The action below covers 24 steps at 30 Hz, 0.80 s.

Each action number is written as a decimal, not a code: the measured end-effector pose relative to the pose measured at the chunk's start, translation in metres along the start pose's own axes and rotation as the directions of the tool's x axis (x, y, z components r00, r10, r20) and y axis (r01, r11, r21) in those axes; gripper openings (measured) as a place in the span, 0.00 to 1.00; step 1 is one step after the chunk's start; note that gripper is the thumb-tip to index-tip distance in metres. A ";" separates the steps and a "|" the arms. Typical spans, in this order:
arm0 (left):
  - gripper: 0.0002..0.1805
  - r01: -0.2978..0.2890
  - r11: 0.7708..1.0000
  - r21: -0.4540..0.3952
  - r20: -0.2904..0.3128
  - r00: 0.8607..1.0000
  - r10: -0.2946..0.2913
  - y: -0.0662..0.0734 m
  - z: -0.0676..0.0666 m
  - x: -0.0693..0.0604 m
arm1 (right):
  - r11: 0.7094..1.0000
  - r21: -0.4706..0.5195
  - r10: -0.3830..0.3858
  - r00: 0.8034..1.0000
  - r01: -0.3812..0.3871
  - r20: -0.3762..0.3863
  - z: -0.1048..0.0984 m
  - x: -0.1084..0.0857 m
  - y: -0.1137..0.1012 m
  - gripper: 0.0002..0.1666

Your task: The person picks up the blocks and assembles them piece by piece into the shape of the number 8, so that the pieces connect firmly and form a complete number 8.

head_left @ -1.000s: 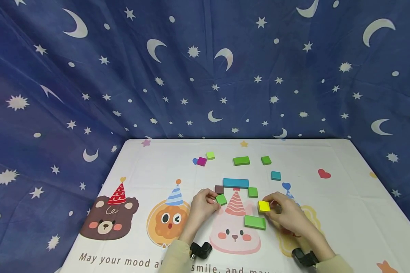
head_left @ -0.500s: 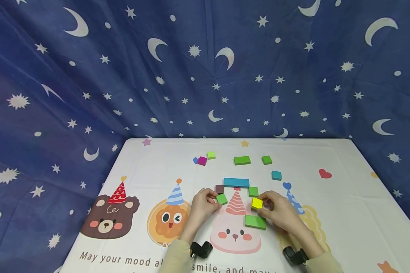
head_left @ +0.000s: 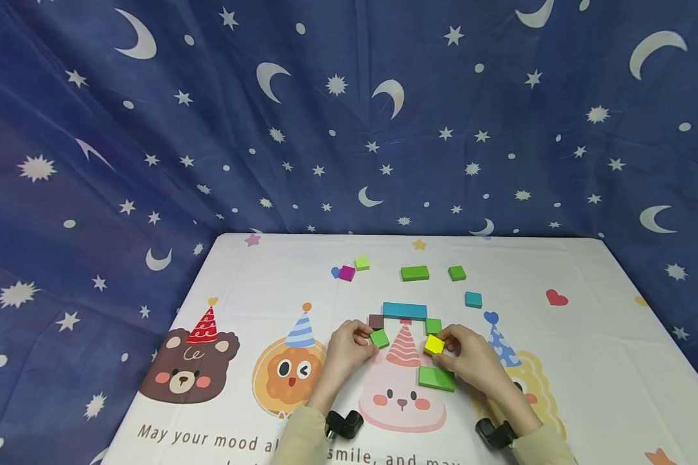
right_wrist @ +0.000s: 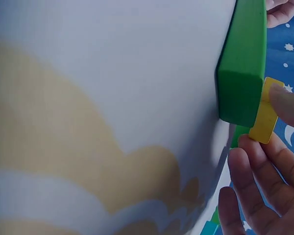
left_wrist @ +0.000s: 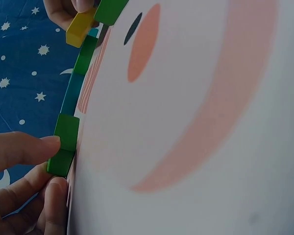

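My left hand [head_left: 349,349] pinches a small green block [head_left: 379,338] between thumb and fingers, just in front of a brown block [head_left: 376,321]. Thumb and fingertips of my right hand [head_left: 474,357] grip a yellow block [head_left: 433,345], close in front of another small green block [head_left: 433,326]. A long blue block [head_left: 404,311] lies behind, between the brown and green blocks. Nearer to me than the yellow block is a long green block [head_left: 437,379]. In the left wrist view the held green block [left_wrist: 63,147] appears at the table surface.
Towards the back of the table [head_left: 605,361] lie a magenta block [head_left: 347,274], a lime block [head_left: 362,263], a long green block [head_left: 415,274], a small green block [head_left: 457,273] and a blue block [head_left: 474,299]. A starry blue curtain [head_left: 302,129] hangs behind.
My right hand has moved left and slightly away from me with the yellow block, bringing it near the small green block. My left hand has stayed in place.
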<state>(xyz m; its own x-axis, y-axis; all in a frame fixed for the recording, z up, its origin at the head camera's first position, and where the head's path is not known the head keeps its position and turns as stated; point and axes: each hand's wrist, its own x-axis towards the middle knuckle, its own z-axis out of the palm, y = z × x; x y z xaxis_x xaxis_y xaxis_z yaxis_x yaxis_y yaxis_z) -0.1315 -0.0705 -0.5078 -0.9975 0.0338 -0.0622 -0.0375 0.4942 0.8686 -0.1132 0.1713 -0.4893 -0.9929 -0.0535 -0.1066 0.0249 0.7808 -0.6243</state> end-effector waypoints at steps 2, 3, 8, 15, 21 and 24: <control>0.14 0.000 1.000 -0.002 -0.001 1.000 0.000 0.000 0.000 0.000 | 1.000 0.002 0.010 1.000 -0.010 0.004 0.001 0.001 0.000 0.22; 0.14 0.001 1.000 -0.004 -0.001 1.000 -0.001 0.000 0.001 0.000 | 1.000 0.003 0.015 1.000 -0.015 0.007 0.001 0.001 0.000 0.22; 0.14 -0.008 1.000 0.004 -0.004 1.000 0.008 -0.001 0.001 0.000 | 1.000 -0.012 0.017 1.000 -0.017 0.007 0.002 0.002 0.000 0.23; 0.14 0.000 1.000 0.000 -0.005 1.000 0.000 -0.001 0.001 0.001 | 0.997 -0.073 -0.013 1.000 0.014 0.003 0.004 0.006 -0.002 0.22; 0.14 -0.003 1.000 0.004 -0.005 1.000 0.003 0.000 0.001 0.000 | 0.992 -0.121 -0.048 0.999 0.047 -0.004 0.005 0.007 -0.003 0.22; 0.14 -0.016 1.000 0.007 -0.010 1.000 0.016 -0.001 0.001 0.001 | 0.989 -0.132 -0.066 0.998 0.064 -0.011 0.006 0.007 -0.004 0.22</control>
<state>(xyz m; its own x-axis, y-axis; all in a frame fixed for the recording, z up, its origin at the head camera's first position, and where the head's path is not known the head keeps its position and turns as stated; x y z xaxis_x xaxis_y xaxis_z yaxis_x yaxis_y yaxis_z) -0.1320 -0.0704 -0.5090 -0.9985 0.0328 -0.0434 -0.0212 0.5000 0.8657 -0.1191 0.1644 -0.4923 -0.9935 -0.0985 -0.0568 -0.0545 0.8512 -0.5220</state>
